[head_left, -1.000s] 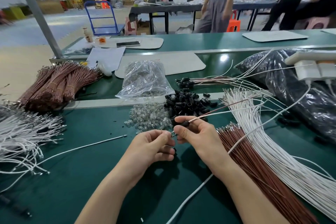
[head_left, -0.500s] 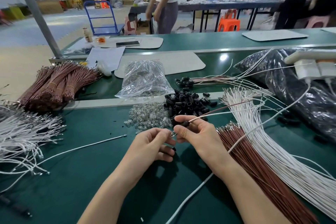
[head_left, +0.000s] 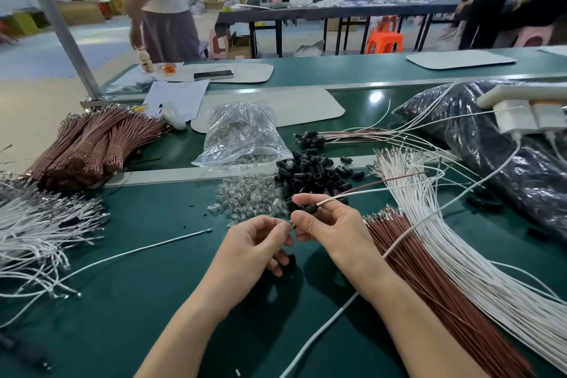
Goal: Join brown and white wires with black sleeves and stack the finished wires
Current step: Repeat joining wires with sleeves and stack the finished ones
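black sleeve [head_left: 310,209] pinched by right hand [head_left: 333,232]; left hand [head_left: 253,244] pinches wire tip [head_left: 293,226].

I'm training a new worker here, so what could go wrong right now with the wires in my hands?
The metal tip pinched by your left hand is tiny and could slip before the black sleeve in your right hand covers it. The held wires trail across the white wire bundle, so pulling may snag or drag loose ones.
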`<state>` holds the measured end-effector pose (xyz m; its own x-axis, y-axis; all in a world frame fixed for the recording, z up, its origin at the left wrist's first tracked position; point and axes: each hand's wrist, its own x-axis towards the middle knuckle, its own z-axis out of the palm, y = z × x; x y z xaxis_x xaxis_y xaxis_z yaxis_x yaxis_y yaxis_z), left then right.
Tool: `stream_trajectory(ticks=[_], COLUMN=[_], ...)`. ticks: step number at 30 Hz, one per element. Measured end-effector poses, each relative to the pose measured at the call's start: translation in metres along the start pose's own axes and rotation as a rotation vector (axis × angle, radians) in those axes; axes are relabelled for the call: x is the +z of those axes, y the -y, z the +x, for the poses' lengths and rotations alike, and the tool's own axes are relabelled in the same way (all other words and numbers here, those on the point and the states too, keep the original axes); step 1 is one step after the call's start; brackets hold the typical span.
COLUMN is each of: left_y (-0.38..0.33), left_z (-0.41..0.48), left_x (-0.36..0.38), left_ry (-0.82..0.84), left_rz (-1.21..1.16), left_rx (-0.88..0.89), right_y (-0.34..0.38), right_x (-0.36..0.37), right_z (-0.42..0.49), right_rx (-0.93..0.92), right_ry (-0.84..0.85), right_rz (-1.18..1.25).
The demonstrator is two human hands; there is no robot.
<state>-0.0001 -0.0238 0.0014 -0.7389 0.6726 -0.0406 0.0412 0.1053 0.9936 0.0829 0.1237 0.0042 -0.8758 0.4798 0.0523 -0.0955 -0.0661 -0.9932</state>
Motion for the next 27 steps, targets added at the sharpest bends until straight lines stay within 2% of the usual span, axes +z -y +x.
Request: stream_trajectory(ticks=[6, 13, 27], left_y=[-0.0009, -0.0009, 0.0021], left_z=[0.0007, -0.0004, -0.0009], left_x=[0.0007, -0.0019, -0.0029], left_ry=[-0.027, 0.012, 0.023], left_rz=[-0.005, -0.037, 0.073], left_rx=[0.020, 0.009, 0.096], right_y=[0.0018, 0.0002, -0.0021], right_x=[0.0000, -0.0015, -0.0044], right_z=[-0.0018, -0.0006, 0.0001], right_rx=[0.003, 0.006, 0.010], right_ry=[0.094, 0.066, 0.078], right_rz=[0.021, -0.022, 0.012])
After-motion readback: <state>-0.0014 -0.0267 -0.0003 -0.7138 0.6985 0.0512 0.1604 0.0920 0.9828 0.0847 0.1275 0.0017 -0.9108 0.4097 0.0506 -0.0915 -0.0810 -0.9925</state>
